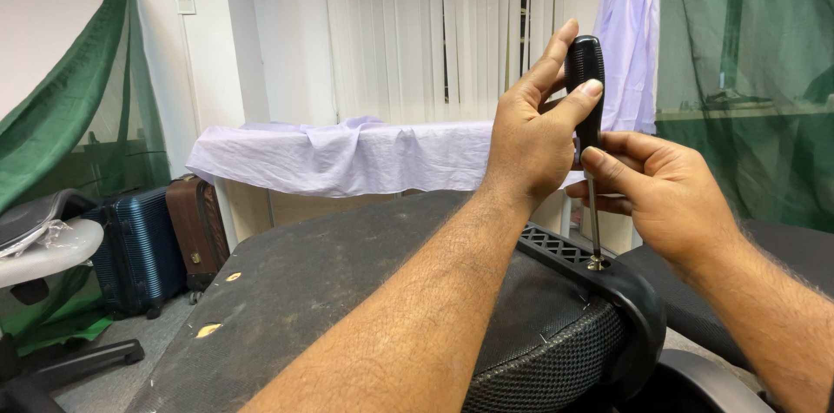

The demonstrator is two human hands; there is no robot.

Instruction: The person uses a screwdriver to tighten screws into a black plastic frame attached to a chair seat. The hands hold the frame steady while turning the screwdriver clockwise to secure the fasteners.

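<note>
From the head view, we see both forearms reaching forward and up over an overturned office chair (347, 291). The left hand (530, 131) is raised, wrist bent slightly back, its fingers curled around the upper part of one screwdriver's (586, 92) black handle, with the thumb pressed across the front near the top. The right hand (665, 191) sits lower and to the right, its thumb and fingertips pinched on the bottom of the handle where the metal shaft begins. Both hands are thus closed on the same tool, neither one loose.

The screwdriver stands almost upright. Its thin shaft runs straight down to a single screw (597, 264), and the tip rests on that screw, which sits in the black plastic frame (630, 291) of the chair beside the mesh back (539, 352). The dusty underside of the seat fills the foreground beneath the left forearm.

Further off we count two suitcases on the floor at the left, one dark blue (135, 248) and one brown (195, 226), standing side by side and touching. One desk (347, 157) behind the chair is draped with a lilac cloth; a second lilac cloth (630, 57) hangs at the upper right. Two stretches of green netting show, one at the left edge (61, 118) and one at the right (747, 83). White blinds (417, 31) cover the window.
</note>
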